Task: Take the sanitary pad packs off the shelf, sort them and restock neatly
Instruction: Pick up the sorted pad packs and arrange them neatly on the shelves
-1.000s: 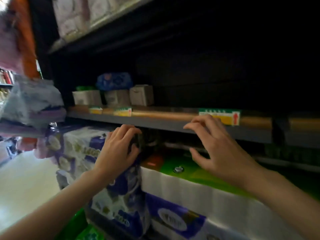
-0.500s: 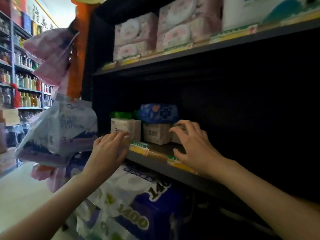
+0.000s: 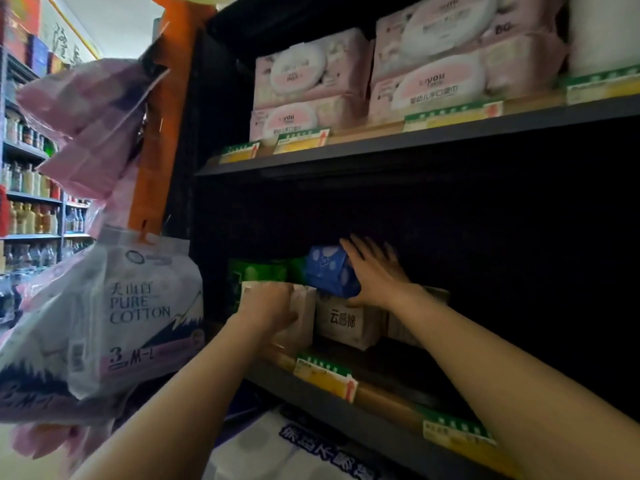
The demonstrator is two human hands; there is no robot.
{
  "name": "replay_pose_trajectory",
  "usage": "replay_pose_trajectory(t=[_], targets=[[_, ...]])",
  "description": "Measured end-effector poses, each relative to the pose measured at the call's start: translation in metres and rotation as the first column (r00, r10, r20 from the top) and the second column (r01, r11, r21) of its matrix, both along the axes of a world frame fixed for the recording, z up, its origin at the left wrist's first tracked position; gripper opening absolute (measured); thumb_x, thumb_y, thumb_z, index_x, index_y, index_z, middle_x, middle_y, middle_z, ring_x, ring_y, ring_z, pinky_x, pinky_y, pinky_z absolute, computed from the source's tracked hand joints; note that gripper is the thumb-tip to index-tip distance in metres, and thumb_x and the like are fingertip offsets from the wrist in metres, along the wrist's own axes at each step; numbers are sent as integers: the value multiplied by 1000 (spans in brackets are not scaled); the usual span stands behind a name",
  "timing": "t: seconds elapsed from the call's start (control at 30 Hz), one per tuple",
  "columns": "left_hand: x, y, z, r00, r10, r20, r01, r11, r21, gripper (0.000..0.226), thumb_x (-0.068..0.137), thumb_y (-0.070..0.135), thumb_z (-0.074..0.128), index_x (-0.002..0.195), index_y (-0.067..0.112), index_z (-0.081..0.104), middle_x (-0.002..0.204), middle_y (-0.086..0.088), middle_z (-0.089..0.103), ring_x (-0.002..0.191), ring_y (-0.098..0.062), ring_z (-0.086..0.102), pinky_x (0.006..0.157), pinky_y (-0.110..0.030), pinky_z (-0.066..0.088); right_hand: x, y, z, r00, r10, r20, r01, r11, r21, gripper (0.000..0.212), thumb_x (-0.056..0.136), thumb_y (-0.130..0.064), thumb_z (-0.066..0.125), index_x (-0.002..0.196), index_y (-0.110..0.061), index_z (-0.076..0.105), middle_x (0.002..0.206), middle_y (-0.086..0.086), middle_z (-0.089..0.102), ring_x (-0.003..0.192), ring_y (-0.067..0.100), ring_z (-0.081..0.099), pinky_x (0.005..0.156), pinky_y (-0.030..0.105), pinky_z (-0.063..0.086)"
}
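Dark shelf unit (image 3: 398, 209) fills most of the frame; everything below is placed relative to its middle shelf board (image 3: 346, 414), the one with the green-yellow price tags (image 3: 325, 375) on its front edge.

Above that board: an upper shelf stacked with pink wet-wipe packs (image 3: 429, 60), two high, across the frame.

Left of the board, outside the unit: a large white pack printed PURE COTTON (image 3: 135, 313) hangs on the orange end post (image 3: 162, 133), with pink packs (image 3: 86, 109) hanging above it. Further left, a background aisle of bottles (image 3: 27, 188).

Below the board: a white-and-blue bulk pack (image 3: 294, 448), only partly in frame.

On the board, far-left end: the sanitary pad packs. Beige boxy packs stand in a row at the front: left beige pack (image 3: 304, 313), middle beige pack (image 3: 346, 323) with dark print, and a third mostly hidden behind the right forearm. A green pack (image 3: 259, 271) sits behind the left one. A blue dotted pack (image 3: 330, 268) lies tilted on top of the beige row.

Left hand (image 3: 268, 306): closed around the top front of the left beige pack, fingers curled over it.

Right hand (image 3: 375, 271): fingers spread against the right side of the blue dotted pack, thumb under its lower edge. Motion-blurred, so I can't tell if it's a firm grasp or just contact.

Rest of the board to the right of the packs is too dark to read.
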State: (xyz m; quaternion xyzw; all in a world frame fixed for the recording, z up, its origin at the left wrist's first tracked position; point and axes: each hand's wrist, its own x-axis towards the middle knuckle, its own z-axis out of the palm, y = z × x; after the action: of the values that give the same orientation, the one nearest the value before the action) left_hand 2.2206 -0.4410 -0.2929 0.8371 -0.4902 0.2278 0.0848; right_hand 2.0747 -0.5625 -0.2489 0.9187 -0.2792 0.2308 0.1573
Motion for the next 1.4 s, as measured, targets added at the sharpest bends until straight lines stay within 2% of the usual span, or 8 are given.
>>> replay_pose_trajectory(t=[0.47,0.63,0.77,0.87,0.97,1.17,1.3,1.4], targets=[[-12,-8,0,997,73,40,-70,993,-90,33,94,16,48,126,13,48,123,-9,57,114,-29,54,84,-39,45,-45,50,-12,903,181,389,-35,935,-353,86,65,-42,80,134,-8,42,127,9,52,113,31,52,94,44,36],[-32,-1,-22,989,-131,-62,101,930,-354,44,92,7,47,135,17,43,139,-5,41,126,-31,35,98,-39,35,-97,74,-23,926,181,331,-63,939,-339,90,56,-41,84,130,-5,47,121,9,57,109,31,56,95,48,38],[-50,13,-15,939,-338,-60,180,632,-753,10,86,-1,53,90,5,59,92,-10,56,91,-29,53,68,-30,34,-122,79,-16,901,203,383,-57,932,-359,87,54,-34,86,126,-2,50,118,15,58,107,36,58,94,46,40],[-71,44,17,894,-446,-39,122,326,-937,15,83,-1,55,75,12,50,78,-1,51,81,-28,55,68,-29,35,-128,96,-10,786,326,525,-128,917,-378,81,58,-35,78,125,-2,49,118,17,56,106,36,54,91,44,40],[-81,95,45,917,-368,155,238,192,-952,8,82,9,55,77,13,53,77,8,50,79,-21,56,76,-41,44,-129,127,-8,600,434,672,-273,901,-338,82,60,-28,79,129,-3,43,125,16,50,112,34,47,91,47,40],[-87,232,-20,959,-92,270,283,417,-864,20,85,15,52,85,-1,63,82,-10,64,75,-7,53,67,-1,32,-103,214,-64,417,535,735,-577,781,-241,95,71,-65,62,135,0,36,133,7,49,120,24,50,95,39,45],[-81,303,-124,998,-25,61,63,638,-768,21,84,16,51,86,-2,63,86,-18,64,77,-23,58,65,-19,38,-84,269,-142,394,599,697,-775,624,-99,90,67,-51,68,132,1,36,128,10,51,113,27,52,90,43,46],[-87,332,-217,997,16,-82,-63,789,-611,27,81,22,45,80,3,63,79,-15,64,72,-30,60,64,-33,38,-86,290,-218,521,562,643,-804,576,147,93,57,-43,74,136,-10,36,124,6,49,109,27,48,88,43,44]])
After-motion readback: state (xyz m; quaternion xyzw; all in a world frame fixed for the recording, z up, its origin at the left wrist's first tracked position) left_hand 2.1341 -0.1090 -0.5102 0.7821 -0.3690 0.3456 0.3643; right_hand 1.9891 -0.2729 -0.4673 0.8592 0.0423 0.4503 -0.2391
